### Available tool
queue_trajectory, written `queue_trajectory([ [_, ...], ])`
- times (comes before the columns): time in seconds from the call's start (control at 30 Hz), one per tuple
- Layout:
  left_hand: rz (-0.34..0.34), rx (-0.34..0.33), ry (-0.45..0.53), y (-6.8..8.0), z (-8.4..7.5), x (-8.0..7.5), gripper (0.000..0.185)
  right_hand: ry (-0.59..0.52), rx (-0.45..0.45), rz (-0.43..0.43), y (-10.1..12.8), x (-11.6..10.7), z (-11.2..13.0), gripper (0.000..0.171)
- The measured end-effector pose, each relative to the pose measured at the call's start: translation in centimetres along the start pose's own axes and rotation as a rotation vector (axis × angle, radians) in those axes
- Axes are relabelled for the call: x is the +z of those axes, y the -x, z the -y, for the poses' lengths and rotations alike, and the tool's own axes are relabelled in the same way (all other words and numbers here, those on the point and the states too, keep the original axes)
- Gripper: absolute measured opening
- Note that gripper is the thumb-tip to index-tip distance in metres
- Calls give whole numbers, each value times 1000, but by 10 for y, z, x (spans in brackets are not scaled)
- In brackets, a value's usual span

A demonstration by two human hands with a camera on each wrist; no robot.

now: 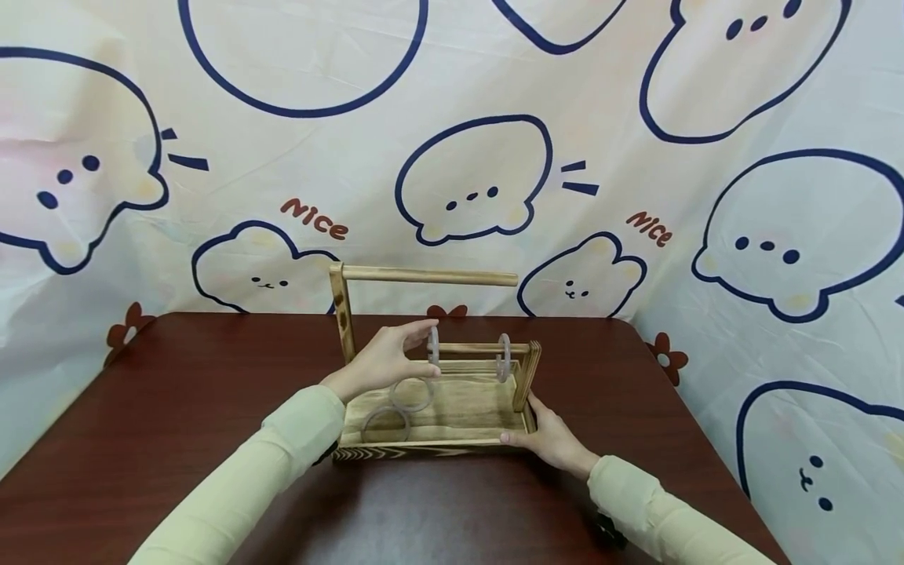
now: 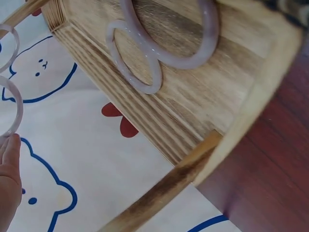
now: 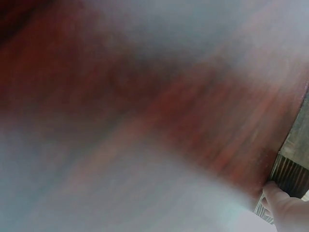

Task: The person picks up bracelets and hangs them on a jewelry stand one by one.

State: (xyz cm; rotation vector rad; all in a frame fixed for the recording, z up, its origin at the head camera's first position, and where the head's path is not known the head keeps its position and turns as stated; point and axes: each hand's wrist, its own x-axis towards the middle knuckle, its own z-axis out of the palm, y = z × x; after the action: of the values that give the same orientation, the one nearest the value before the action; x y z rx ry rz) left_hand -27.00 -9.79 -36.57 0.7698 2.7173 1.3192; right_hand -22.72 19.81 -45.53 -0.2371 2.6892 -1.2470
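Note:
A wooden bangle stand (image 1: pixel 452 451) with a tray base stands on the table. My left hand (image 1: pixel 384 361) pinches a pale, translucent bangle (image 1: pixel 434 345) between thumb and fingers, at the free end of the lower rod (image 1: pixel 476 348). Whether the rod passes through it, I cannot tell. Another bangle (image 1: pixel 504 357) hangs on that rod, nearer the right post (image 1: pixel 526 377). Inside the tray lie two more, a bangle (image 2: pixel 135 58) leaning against a larger-looking bangle (image 2: pixel 210 34). My right hand (image 1: pixel 558 439) grips the tray's front right corner, thumb on the rim.
An upper rod (image 1: pixel 431 275) reaches right from the tall left post (image 1: pixel 343 314), above the left hand. Dark red-brown table (image 1: pixel 212 392) surrounds the stand. Behind hangs a pale cloth (image 1: pixel 297 157) with cartoon outlines. The right wrist view is mostly blurred table and sleeve.

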Motion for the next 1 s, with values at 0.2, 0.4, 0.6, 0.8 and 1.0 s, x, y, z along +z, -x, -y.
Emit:
queue_trajectory([
  [0.2,17,42,-62,-6,-7,5,80,-5,9,8,1,1,0,104],
  [0.4,30,26,-57,-9,-13,7,78,6,14,6,2,1,1,104],
  [0.6,25,29,-53,-14,-14,11,77,-3,19,8,1,0,3,103],
  [0.8,28,14,-23,-17,-16,15,75,-13,8,12,2,0,2,103],
  [1.0,28,9,-29,-21,-15,19,75,-15,10,-1,1,1,1,103],
])
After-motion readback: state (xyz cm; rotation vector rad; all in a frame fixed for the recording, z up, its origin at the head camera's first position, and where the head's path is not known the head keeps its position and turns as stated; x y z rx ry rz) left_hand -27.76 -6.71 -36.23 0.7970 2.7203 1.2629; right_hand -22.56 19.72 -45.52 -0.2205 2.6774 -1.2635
